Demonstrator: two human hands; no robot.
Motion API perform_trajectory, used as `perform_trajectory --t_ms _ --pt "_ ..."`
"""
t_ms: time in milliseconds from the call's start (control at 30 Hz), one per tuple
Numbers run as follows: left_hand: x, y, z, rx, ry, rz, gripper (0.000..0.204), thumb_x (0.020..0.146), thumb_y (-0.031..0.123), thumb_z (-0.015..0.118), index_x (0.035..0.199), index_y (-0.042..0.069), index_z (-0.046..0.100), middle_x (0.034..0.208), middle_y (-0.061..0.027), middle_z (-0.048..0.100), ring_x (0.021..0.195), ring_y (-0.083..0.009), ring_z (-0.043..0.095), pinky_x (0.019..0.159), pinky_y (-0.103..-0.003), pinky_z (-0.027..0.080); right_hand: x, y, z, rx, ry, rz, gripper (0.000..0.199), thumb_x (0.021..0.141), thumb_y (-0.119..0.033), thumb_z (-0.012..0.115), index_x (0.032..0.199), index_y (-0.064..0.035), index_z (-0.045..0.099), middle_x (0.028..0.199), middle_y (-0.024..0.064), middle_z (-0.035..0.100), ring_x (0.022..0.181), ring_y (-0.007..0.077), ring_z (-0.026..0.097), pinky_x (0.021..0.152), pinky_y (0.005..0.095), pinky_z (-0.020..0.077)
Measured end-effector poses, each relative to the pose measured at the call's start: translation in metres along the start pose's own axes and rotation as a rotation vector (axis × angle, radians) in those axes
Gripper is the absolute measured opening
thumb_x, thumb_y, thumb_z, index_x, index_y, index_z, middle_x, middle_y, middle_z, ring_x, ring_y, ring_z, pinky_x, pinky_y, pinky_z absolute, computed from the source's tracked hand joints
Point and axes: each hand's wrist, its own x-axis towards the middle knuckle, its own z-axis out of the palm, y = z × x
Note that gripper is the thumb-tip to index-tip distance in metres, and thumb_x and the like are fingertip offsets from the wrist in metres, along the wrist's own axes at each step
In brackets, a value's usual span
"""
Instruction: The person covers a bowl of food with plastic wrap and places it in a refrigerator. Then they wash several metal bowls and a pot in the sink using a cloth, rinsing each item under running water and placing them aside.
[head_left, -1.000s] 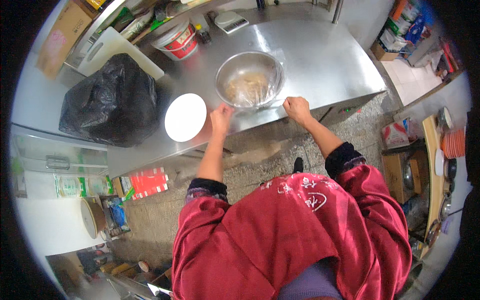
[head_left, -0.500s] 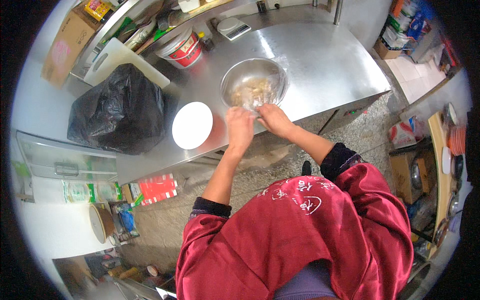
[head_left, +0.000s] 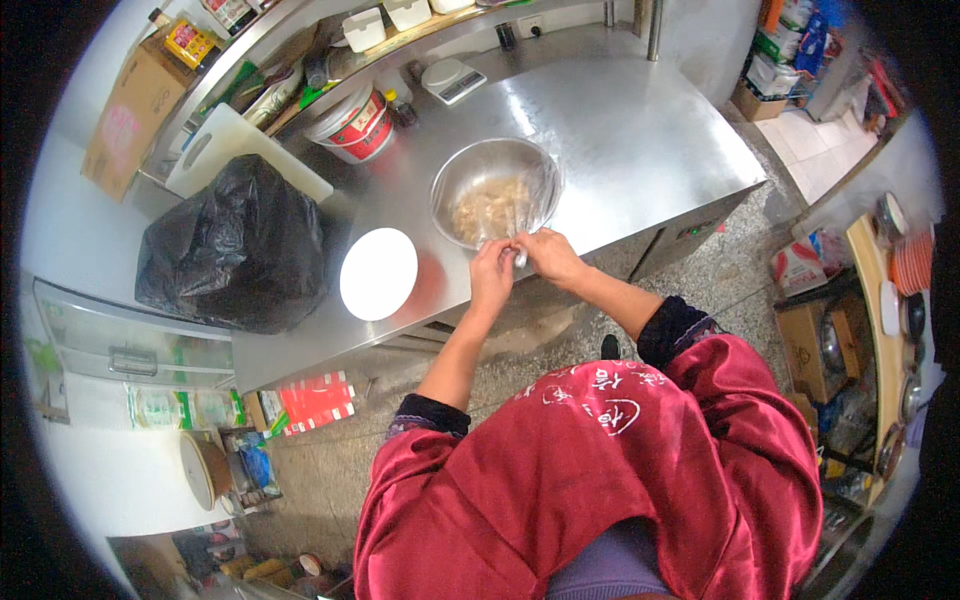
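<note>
A round steel bowl (head_left: 456, 164) stands near the front edge of the steel counter, with pale brown food pieces (head_left: 487, 208) inside. Clear plastic film (head_left: 523, 212) stretches over the bowl and gathers in creases at its near rim. My left hand (head_left: 491, 268) is closed there, fingertips pinching the film. Right beside it, my right hand (head_left: 547, 254) grips the same gathered film, and a twisted end hangs below the fingers. The hands nearly touch. To the left of the bowl lies a round white plate (head_left: 378, 274).
A large black plastic bag (head_left: 232, 245) covers something on the left of the counter (head_left: 640, 130). Behind are a white cutting board (head_left: 235, 140), a red-and-white bucket (head_left: 358, 128), a yellow-capped bottle (head_left: 401, 108) and a kitchen scale (head_left: 453, 80). A shelf with white containers (head_left: 364, 30) runs above.
My hands have drawn closer together at the bowl's near rim, and the film between them is now bunched into a tail. The whole view has shifted slightly.
</note>
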Motion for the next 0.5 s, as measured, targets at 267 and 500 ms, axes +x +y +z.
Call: perform_trajectory --t_ms 267,500 --pt "0.005 -0.021 0.02 0.128 0.095 -0.274 0.008 0.077 0.01 0.068 0.08 0.002 0.068 0.076 -0.0151 0.065 0.067 -0.0321 0.064 0.063 -0.039 0.049 0.006 -0.005 0.015 0.36 0.062 0.469 0.006 0.087 -0.007 0.053 0.092 -0.0029 0.051 0.071 0.015 0.061 0.066 0.0336 0.06 0.06 0.0409 0.0468" --pt "0.017 -0.03 0.021 0.202 -0.117 -0.333 0.016 0.079 0.015 0.06 0.073 0.003 0.069 0.073 -0.0193 0.065 0.071 -0.0365 0.064 0.065 -0.044 0.049 -0.01 -0.018 0.004 -0.215 0.078 -0.035 0.012 0.079 -0.01 0.053 0.09 -0.0064 0.053 0.085 0.0114 0.057 0.087 0.0298 0.057 0.074 0.0398 0.0446"
